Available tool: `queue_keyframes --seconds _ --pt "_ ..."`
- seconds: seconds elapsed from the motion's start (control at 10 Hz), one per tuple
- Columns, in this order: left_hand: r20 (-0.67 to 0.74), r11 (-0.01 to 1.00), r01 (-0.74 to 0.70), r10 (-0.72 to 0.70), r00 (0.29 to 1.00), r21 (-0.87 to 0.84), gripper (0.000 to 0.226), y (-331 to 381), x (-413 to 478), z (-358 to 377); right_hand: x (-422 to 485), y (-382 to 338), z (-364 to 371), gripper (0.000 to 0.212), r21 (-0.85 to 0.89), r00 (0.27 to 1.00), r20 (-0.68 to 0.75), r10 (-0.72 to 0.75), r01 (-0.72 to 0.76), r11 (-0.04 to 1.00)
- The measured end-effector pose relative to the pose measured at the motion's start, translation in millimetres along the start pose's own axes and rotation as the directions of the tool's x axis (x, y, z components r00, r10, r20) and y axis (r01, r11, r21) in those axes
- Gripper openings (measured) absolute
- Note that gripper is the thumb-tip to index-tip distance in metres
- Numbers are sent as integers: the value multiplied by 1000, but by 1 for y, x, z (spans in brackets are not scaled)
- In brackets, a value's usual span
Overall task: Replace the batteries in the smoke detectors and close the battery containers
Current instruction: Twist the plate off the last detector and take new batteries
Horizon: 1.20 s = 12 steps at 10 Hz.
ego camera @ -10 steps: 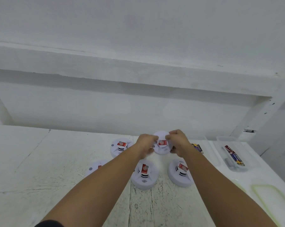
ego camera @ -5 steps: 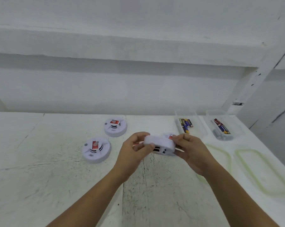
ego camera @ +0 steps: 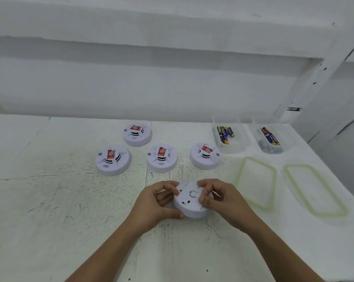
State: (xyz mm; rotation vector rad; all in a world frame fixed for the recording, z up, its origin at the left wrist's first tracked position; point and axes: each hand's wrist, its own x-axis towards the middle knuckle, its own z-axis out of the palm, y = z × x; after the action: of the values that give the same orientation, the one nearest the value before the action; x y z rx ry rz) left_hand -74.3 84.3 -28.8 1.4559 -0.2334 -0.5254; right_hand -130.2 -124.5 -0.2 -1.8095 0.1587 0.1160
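Bench point(ego camera: 50, 200) seen from the worker's side, white and scuffed, set against a white wall. At the front centre, a white smoke detector point(ego camera: 189, 206) is turned underside up, its round back plate with slots and a central recess facing upward; whether it rests on the bench or is held just above it cannot be told. The left hand point(ego camera: 155, 202) grips the detector's left edge, thumb against the near rim and fingers point(ego camera: 168, 187) curled over the far rim. The right hand point(ego camera: 223, 200) grips the right edge, its fingers point(ego camera: 204, 198) bent and pressed onto the back plate. Behind the hands, four further detectors lie face up, apart from one another, each showing a red label at its centre: three in a row, the left detector point(ego camera: 112, 159), the middle detector point(ego camera: 162, 157) and the right detector point(ego camera: 205, 155), and a rear detector point(ego camera: 137, 134) farther back, between the left and the middle one. To the right of the row, two clear open containers stand side by side near the wall: the nearer container point(ego camera: 241, 137) holds several blue-and-yellow batteries point(ego camera: 225, 134); the farther container point(ego camera: 283, 141) holds red and dark batteries point(ego camera: 270, 136), their number unclear. In front of the containers, two clear lids with green seals lie flat on the bench, the left lid point(ego camera: 256, 183) just beside the right hand, the right lid point(ego camera: 314, 190) near the bench's right edge.
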Motion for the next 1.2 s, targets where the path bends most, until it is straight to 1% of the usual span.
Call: queue_keyframes --seconds 0.1,0.2,0.3,0.4,0.5,0.6,0.7,0.8,0.9,1.0,1.1,1.2 --pt "1 999 2 -2 1000 40 53 1 -2 1 -2 6 -1 11 -26 999 16 -33 33 999" --pt "-2 989 -23 23 1000 147 56 1 -5 -1 -3 6 -2 13 -171 995 32 -91 95 981" --pt "24 926 -73 69 997 370 62 6 -10 -2 -6 5 -3 12 -383 980 90 -176 197 903" --pt "10 867 -78 84 996 493 82 7 -17 1 -9 8 -3 13 -528 954 171 -245 299 795" --pt "9 812 -64 72 997 580 101 1 -21 8 -11 8 -4 19 -633 931 243 -273 365 683" --pt "45 772 -99 91 995 628 105 1 -23 18 -9 4 -8 26 -678 877 340 -341 480 558" --pt "102 742 -149 109 989 654 104 6 -23 27 -6 -2 -6 23 -708 828 446 -340 559 433" --pt "132 675 -178 120 984 716 113 5 -16 29 -3 -7 -3 24 -720 806 499 -318 590 367" --pt "136 619 -183 123 983 764 114 0 -11 31 -2 -3 -3 18 -721 780 519 -349 619 311" --pt "113 584 -173 138 984 793 115 -4 -9 33 -2 2 -3 13 -717 756 543 -366 644 267" --pt "94 565 -176 171 981 806 111 -5 -7 34 -2 5 -2 10 -734 768 552 -323 632 248" --pt "90 559 -211 235 968 802 106 -11 -3 33 -5 5 0 25 -742 813 538 -225 583 330"
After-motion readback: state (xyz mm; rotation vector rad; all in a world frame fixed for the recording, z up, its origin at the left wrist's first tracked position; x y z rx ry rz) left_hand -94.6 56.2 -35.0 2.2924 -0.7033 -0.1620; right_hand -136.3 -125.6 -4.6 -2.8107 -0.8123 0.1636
